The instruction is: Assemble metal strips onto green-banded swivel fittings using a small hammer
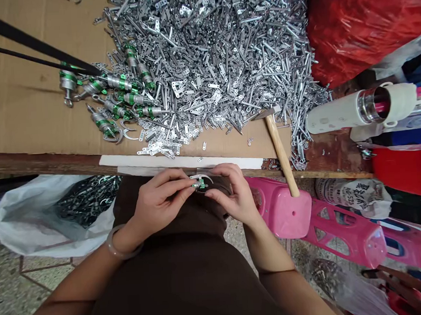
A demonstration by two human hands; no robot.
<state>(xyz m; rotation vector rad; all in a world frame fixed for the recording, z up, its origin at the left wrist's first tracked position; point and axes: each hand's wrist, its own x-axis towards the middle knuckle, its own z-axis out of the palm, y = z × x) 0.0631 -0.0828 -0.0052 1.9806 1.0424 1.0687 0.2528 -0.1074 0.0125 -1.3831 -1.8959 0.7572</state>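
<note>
My left hand and right hand pinch a small green-banded metal fitting above my lap; finished-looking fittings lie on the cardboard, beside a large heap of metal strips.

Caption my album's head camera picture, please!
Left hand and right hand hold a green-banded metal part below silver strips.
</note>
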